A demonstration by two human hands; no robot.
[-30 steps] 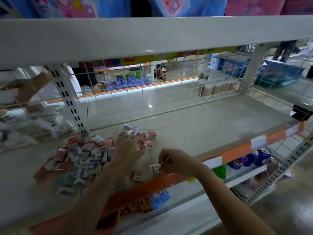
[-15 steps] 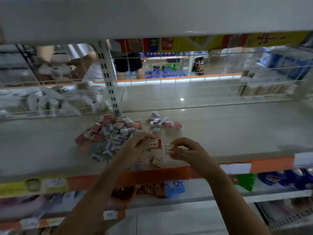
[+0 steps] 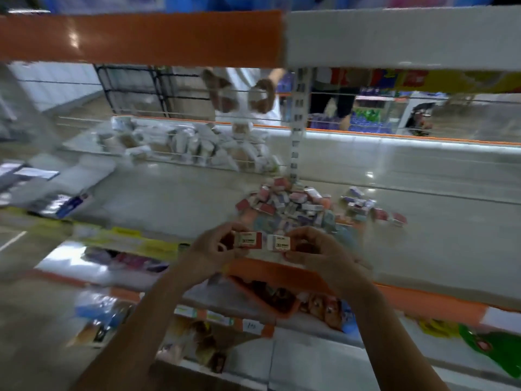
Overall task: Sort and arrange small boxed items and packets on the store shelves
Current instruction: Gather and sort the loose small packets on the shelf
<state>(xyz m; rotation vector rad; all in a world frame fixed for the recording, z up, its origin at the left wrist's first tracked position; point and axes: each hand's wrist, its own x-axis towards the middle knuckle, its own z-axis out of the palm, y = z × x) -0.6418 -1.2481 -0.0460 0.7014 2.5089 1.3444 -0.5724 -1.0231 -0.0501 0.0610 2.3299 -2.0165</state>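
Many small boxes [image 3: 284,204] (grey shelf [image 3: 169,198])

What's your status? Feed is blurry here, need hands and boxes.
Left hand holds one small box, right hand another, side by side. Pile of boxes on shelf behind. Nothing in the way.

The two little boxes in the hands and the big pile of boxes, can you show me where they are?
Left-hand box [image 3: 250,240]: head view, on its printed front face.
Right-hand box [image 3: 279,243]: head view, on its white front face.
Pile of small boxes [image 3: 284,203]: head view, on the middle of the heap.
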